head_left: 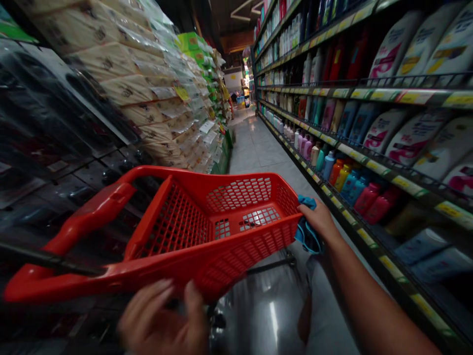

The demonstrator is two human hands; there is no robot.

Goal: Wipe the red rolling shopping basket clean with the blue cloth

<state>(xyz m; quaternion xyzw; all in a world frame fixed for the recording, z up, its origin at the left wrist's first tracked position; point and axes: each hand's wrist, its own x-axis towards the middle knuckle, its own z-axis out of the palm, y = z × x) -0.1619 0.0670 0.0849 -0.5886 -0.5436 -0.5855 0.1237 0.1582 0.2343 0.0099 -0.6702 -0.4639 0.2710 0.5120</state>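
Red plastic shopping basket (236, 256) at lower centre of the frame, tilted, right hand (320, 222) closed firmly on its far rim over a blue cloth (306, 237), left hand (162, 315) blurred below the near edge, grip unclear, shelved bottles (328, 165) at right

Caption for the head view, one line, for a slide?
Right hand grips red shopping basket and blue cloth; left hand beneath, in store aisle.

A tiled floor (251, 148) runs between plastic-wrapped stacks of tissue packs (144, 84) on the left and metal shelves (354, 91) on the right, whose yellow price labels (414, 97) line edges carrying rows of shampoo bottles (351, 123) and large white refill pouches (417, 140).
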